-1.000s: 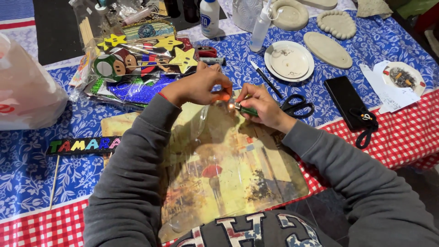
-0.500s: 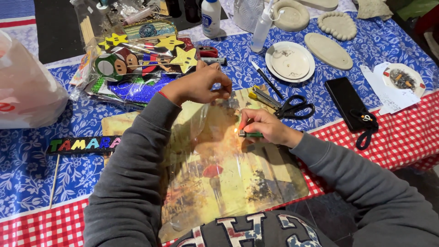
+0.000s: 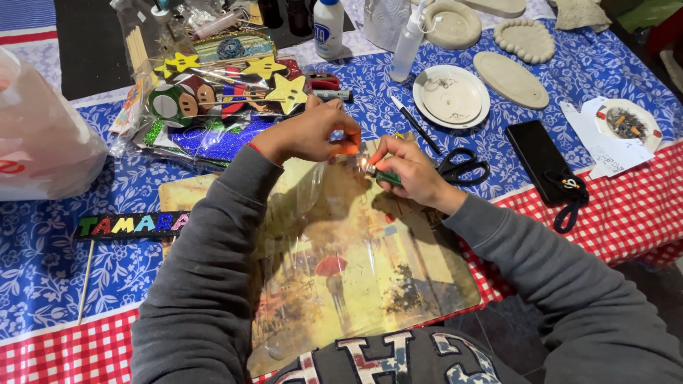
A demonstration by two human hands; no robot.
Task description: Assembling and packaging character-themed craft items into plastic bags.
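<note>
Head view: right hand (image 3: 413,174), which half a second before sat lower on the sheet, had risen to meet left hand (image 3: 313,131), fist closed on slim green lighter (image 3: 388,178), now lit. Left pinched clear cellophane sheet (image 3: 313,213), glowing orange, 9 o'clock of flame, over painted board; sealing likely underway.

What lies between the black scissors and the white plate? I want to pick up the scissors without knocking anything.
In the head view, a black pen lies slanted between the black scissors and the white plate, on the blue floral cloth.
</note>
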